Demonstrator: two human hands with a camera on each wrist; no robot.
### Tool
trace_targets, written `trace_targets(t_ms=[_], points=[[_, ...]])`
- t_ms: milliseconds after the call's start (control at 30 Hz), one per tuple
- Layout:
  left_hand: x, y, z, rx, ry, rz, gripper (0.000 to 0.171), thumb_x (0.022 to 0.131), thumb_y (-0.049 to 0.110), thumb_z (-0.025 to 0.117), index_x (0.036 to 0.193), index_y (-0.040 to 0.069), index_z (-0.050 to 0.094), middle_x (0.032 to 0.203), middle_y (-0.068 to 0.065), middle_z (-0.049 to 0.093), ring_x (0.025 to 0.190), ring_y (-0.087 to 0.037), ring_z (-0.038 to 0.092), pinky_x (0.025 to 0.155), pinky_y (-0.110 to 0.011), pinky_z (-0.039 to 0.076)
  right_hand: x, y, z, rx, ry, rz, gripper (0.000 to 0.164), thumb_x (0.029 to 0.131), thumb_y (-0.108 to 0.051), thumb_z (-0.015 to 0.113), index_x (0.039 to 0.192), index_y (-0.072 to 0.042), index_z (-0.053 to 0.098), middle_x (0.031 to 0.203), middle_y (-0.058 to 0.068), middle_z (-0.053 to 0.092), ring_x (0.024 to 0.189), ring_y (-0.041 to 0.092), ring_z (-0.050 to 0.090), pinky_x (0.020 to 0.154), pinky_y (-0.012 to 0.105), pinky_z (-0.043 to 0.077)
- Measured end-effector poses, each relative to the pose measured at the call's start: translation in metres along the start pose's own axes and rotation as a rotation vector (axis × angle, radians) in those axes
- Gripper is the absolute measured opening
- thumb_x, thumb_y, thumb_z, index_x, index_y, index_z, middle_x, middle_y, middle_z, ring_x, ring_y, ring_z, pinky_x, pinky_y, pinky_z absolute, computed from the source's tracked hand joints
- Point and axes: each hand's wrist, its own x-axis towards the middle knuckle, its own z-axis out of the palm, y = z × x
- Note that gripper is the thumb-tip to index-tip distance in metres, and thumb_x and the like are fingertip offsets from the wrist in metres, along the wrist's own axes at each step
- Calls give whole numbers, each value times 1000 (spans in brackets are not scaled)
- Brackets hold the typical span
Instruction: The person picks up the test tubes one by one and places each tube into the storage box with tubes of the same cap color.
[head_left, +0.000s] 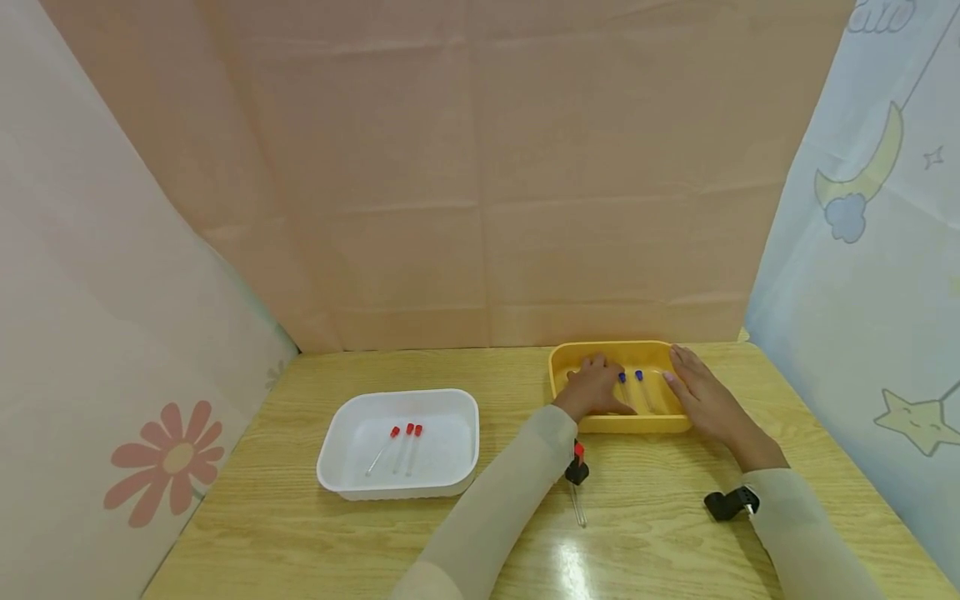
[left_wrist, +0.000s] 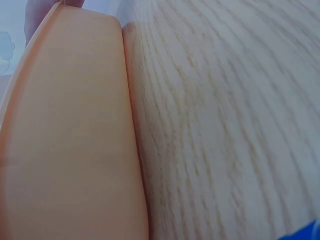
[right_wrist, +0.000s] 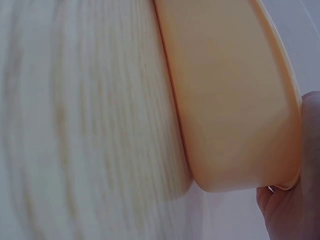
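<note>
My left hand [head_left: 595, 389] reaches down inside the yellow tray [head_left: 613, 425], thumb spread away from the fingers. Just right of its fingers, a clear tube with a blue cap [head_left: 622, 377] lies in the tray; a second blue-capped tube [head_left: 639, 376] lies beside it. What is under the left palm is hidden. With my right hand [head_left: 705, 398] I hold the tray's right end, thumb over the rim and fingers along the outside. The right wrist view shows that hand [right_wrist: 285, 215] at the rim; the left wrist view shows mostly the tray's outer wall [left_wrist: 75, 120].
A white tray [head_left: 345, 482] on the left holds several clear tubes, three of their red caps [head_left: 409, 428] visible. Under my left wrist, another red cap [head_left: 578, 450] and clear tubing [head_left: 577, 508] lie on the wooden table [head_left: 645, 533], partly hidden. Fabric walls [head_left: 480, 183] enclose the table.
</note>
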Motion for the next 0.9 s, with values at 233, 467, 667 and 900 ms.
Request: trace_targets(t_ms=[233,467,667,900], points=[[2,0,3,-14,3,2,79,78,65,78,144,26,58,136,3,48,129,-18,43,103,-55,44,-1,1,-1,-24,-4,8,63,113,-31,31,154,15,17,163,34,11,150,51,6,120,62,4],[2,1,2,-18,-2,7,83,79,66,77,147,26,54,138,2,47,130,-18,42,104,-56,44,-2,1,0,-30,2,10,64,113,-32,32,154,15,19,163,32,12,151,51,7,119,64,6],[0,2,-1,-25,-11,-1,83,79,66,77,148,25,53,139,2,47,130,-19,42,105,-57,43,0,1,1,-33,-1,15,65,113,-33,33,154,15,20,164,31,11,150,52,7,119,65,7],[-1,1,-2,-52,-18,-19,87,78,70,74,149,24,52,140,3,48,132,-18,42,108,-55,40,0,-1,-1,-19,-44,49,66,113,-35,32,155,13,16,165,31,7,151,50,2,117,67,6]])
